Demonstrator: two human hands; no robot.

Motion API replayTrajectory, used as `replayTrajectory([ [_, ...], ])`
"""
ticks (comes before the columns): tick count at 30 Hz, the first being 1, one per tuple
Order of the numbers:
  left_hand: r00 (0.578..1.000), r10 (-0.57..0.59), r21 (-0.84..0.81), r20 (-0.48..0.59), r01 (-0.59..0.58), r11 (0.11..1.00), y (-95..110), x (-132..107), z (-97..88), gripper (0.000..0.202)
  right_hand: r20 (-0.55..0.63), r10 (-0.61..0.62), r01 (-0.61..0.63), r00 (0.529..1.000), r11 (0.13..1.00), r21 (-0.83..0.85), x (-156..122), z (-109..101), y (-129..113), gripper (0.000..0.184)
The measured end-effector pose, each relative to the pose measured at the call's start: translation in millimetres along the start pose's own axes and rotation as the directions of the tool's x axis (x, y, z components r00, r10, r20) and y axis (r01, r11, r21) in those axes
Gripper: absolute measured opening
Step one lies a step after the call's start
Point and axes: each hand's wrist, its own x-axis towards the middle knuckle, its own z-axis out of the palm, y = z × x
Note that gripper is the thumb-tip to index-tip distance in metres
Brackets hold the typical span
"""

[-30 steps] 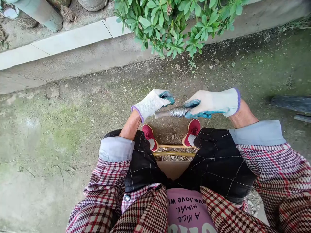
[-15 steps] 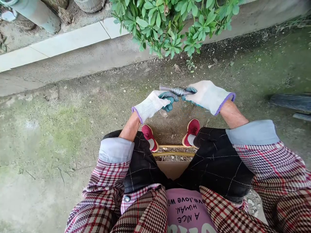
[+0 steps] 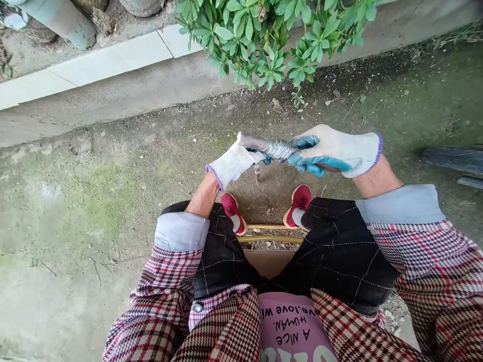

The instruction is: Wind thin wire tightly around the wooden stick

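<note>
A short brown stick (image 3: 251, 141) with a pale cut end is held up in front of my knees, tilted slightly down to the right. Silver wire (image 3: 279, 149) is wound tightly round its middle. My left hand (image 3: 237, 162), in a white glove with a blue-green palm, is closed on the stick left of the winding, with its fingertips mostly hidden underneath. Wrapped round the right part of the stick is my right hand (image 3: 328, 148), gloved the same way, its thumb and fingers against the wire's edge. A small brownish piece (image 3: 257, 174) shows below my left fingers; I cannot tell what it is.
A leafy green bush (image 3: 271, 45) overhangs a low wall edged with white tiles (image 3: 113, 58). Pots and a grey pipe (image 3: 64, 22) stand behind it at upper left. A dark tyre-like object (image 3: 453, 156) lies at right. Yellow bars (image 3: 269, 239) run between my legs.
My right hand has moved a little right and turned, showing more of its blue-green palm and fingers. The stick has shifted left at its pale end, and its wire winding faces me more plainly.
</note>
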Motion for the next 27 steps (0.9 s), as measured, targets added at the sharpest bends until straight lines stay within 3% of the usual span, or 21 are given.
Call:
replayTrajectory([
  [4, 0.999, 0.046, -0.011, 0.025, -0.046, 0.999, 6, -3, -7.4, 0.006, 0.129, 0.037, -0.012, 0.991, 0.982, -0.19, 0, -3, 2, 0.044],
  [7, 0.999, 0.008, 0.038, 0.041, -0.01, 0.999, 18, -9, -8.6, 0.011, 0.187, 0.109, -0.022, 0.976, 0.909, -0.415, 4, -3, 7, 0.035],
  [10, 0.998, -0.044, 0.091, 0.034, 0.041, 0.995, 24, -12, -4.0, 0.008, 0.042, 0.188, -0.108, 0.981, 0.718, -0.688, 13, 1, 11, 0.027],
  [13, 0.998, -0.061, 0.09, 0.019, 0.059, 0.994, 24, -12, 1.6, 0.009, -0.127, 0.114, -0.168, 0.985, 0.52, -0.837, 22, 4, 10, 0.026],
  [15, 0.997, -0.072, 0.018, 0.026, 0.071, 0.997, 24, -12, 3.6, 0.011, -0.207, 0.04, -0.2, 0.978, 0.482, -0.853, 25, 5, 6, 0.024],
  [18, 0.996, -0.057, -0.12, 0.075, 0.065, 0.991, 22, -12, 3.6, 0.017, -0.31, -0.055, -0.226, 0.949, 0.564, -0.794, 22, 6, -1, 0.024],
  [20, 0.993, -0.022, -0.175, 0.114, 0.042, 0.984, 21, -11, 2.5, 0.017, -0.355, -0.072, -0.186, 0.932, 0.747, -0.638, 17, 8, -4, 0.024],
  [22, 0.991, 0.018, -0.189, 0.134, 0.007, 0.982, 21, -10, 1.4, 0.014, -0.365, -0.043, -0.1, 0.93, 0.926, -0.364, 12, 10, -7, 0.026],
  [23, 0.99, 0.036, -0.181, 0.136, -0.011, 0.983, 20, -10, 1.1, 0.013, -0.357, -0.035, -0.047, 0.933, 0.975, -0.218, 9, 12, -7, 0.028],
  [25, 0.99, 0.058, -0.143, 0.125, -0.04, 0.989, 18, -8, 1.2, 0.013, -0.327, -0.035, 0.035, 0.944, 0.999, -0.007, 7, 13, -7, 0.033],
  [27, 0.994, 0.062, -0.095, 0.093, -0.053, 0.994, 14, -6, 2.0, 0.011, -0.272, -0.051, 0.079, 0.961, 0.992, 0.094, 6, 11, -4, 0.037],
])
